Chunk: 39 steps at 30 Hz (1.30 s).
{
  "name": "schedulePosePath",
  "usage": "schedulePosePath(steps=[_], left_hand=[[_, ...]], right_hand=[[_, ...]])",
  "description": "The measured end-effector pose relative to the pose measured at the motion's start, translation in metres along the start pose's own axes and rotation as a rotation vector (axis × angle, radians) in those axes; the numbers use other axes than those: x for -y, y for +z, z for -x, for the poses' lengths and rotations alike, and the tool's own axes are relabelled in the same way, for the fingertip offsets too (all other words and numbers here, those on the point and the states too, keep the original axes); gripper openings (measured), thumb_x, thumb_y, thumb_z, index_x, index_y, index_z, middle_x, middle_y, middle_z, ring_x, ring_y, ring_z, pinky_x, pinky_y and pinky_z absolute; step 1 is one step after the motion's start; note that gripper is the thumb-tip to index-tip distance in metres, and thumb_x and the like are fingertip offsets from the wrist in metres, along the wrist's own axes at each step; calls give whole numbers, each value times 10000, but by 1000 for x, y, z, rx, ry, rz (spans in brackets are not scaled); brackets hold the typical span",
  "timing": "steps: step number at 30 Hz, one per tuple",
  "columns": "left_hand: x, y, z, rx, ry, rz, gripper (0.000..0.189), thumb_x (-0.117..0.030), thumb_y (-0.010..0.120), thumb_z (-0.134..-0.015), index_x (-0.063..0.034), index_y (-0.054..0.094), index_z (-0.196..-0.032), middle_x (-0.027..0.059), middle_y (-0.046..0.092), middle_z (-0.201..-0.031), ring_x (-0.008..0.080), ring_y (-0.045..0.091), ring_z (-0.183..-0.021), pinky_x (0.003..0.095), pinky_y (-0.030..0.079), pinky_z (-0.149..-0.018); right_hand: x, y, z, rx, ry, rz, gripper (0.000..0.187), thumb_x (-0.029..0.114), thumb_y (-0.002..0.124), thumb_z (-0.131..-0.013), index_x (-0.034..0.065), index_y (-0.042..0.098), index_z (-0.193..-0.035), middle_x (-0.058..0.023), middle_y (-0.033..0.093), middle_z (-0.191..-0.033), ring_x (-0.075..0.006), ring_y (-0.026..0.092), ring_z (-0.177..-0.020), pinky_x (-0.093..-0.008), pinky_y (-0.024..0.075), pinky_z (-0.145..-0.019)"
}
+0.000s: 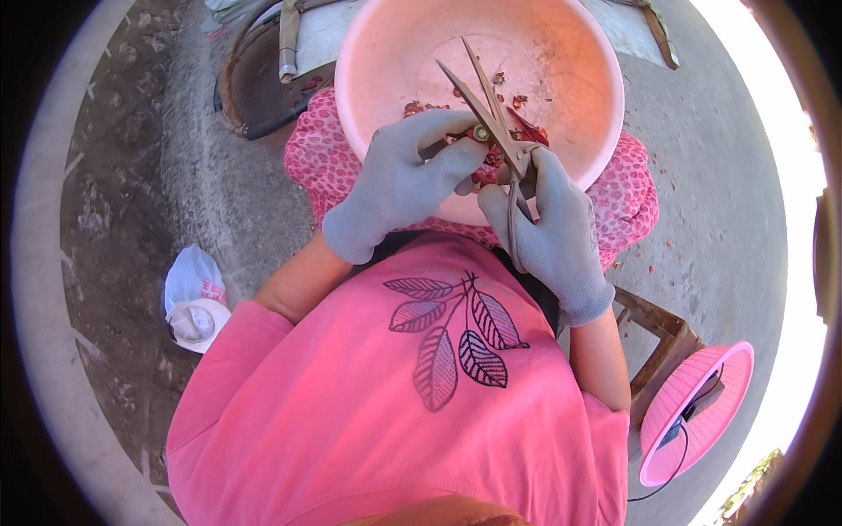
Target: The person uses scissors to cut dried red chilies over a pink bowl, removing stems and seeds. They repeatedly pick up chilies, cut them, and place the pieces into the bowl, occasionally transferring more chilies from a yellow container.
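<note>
A pink plastic basin [477, 29] rests on my lap, with cut pieces of dried red chili [520, 101] scattered over its bottom. My left hand [421, 154], in a grey glove, pinches a red chili by its green stem end [481, 133] above the near part of the basin. In my gloved right hand [552, 223] is a pair of metal scissors [498, 128]. Their blades are apart and point toward the far side, close to the chili. A longer red chili [528, 127] lies beyond the scissors' pivot. The palm-side fingers of both hands are partly hidden.
On the concrete floor at left stand a white plastic bag [191, 273] and a white container [200, 325]. A wooden stool [658, 322] and a pink plastic basket [700, 411] holding a corded device are at right. A dark chair-like object [263, 79] stands far left.
</note>
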<state>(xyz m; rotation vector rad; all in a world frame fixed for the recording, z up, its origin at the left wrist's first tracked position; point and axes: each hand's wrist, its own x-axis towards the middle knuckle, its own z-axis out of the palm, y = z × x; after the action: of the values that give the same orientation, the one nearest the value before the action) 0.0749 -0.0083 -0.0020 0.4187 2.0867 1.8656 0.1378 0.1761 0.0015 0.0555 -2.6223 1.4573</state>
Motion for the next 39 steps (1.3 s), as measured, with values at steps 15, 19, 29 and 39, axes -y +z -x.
schedulePosePath(steps=[15, 19, 29, 39], left_hand=[[17, -1, -4, -64, 452, -261, 325, 2, 788, -830, 40, 725, -1146, 128, 739, -995, 191, 729, -848, 303, 576, -731], [16, 3, -7, -93, 515, -284, 299, 9, 778, -842, 31, 731, -1137, 115, 745, -968, 185, 744, -819, 308, 592, -713], [0, 3, -1, 25, 5, -17, 198, -108, 628, -994, 42, 696, -1103, 41, 680, -836, 91, 618, -728, 251, 503, -665], [28, 4, -80, 329, 147, -306, 199, -96, 569, -1021, -31, 637, -1196, 22, 609, -893, 52, 553, -735, 246, 485, -668]], right_hand=[[1, -21, 11, -29, -153, 362, 401, 281, 835, -770, 13, 568, -902, -176, 632, -827, -372, 667, -790, -459, 513, -692], [3, -20, 14, 49, -38, 335, 387, 303, 825, -809, 23, 572, -899, -179, 645, -799, -395, 677, -759, -475, 531, -665], [-19, 3, 19, -52, -60, 326, 373, 328, 742, -962, 37, 521, -886, -154, 557, -578, -374, 633, -544, -447, 451, -500], [-50, -50, 16, -148, 100, 32, 342, 321, 703, -970, 21, 566, -880, -180, 644, -686, -349, 681, -633, -434, 500, -598]])
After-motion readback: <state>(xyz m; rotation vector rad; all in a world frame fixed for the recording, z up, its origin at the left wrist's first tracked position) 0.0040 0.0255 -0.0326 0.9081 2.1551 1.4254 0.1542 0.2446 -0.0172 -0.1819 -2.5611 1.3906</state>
